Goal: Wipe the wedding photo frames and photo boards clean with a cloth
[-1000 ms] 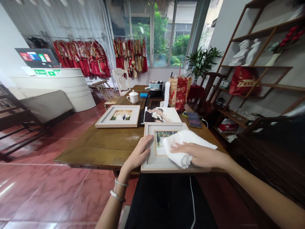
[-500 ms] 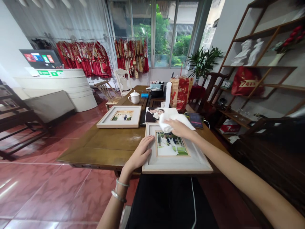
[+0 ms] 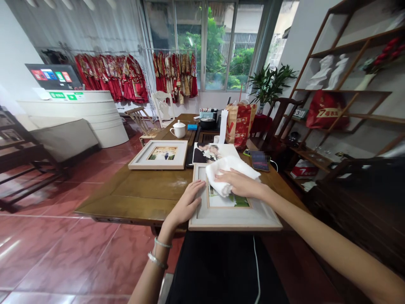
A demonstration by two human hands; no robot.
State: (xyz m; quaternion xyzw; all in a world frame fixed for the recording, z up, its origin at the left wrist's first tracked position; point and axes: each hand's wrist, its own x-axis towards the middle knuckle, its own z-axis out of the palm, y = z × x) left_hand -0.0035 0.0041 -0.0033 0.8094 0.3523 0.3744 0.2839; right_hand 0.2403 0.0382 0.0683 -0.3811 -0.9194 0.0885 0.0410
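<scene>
A light wooden picture frame (image 3: 236,220) with a wedding photo lies at the table's near edge. My left hand (image 3: 187,203) grips its left side, fingers over the rim and thumb lower along the edge. A folded white cloth (image 3: 242,166) is under my right hand (image 3: 234,182), which holds it against the frame's glass. Cloth and hand hide the upper part of the photo; a strip of white dress and green grass shows below. Beyond the frame lies a loose couple print (image 3: 202,153), partly covered by the cloth.
A second framed photo (image 3: 134,162) lies to the left on the wooden table (image 3: 126,194). Behind stand a white lidded mug (image 3: 179,130), a black pot (image 3: 207,123) and a red-and-tan paper bag (image 3: 241,124). A phone (image 3: 260,161) with a white cable lies at right.
My right hand has brought the cloth nearer and down over the photo, and the cloth is more spread out. My left hand and the frame have stayed in place.
</scene>
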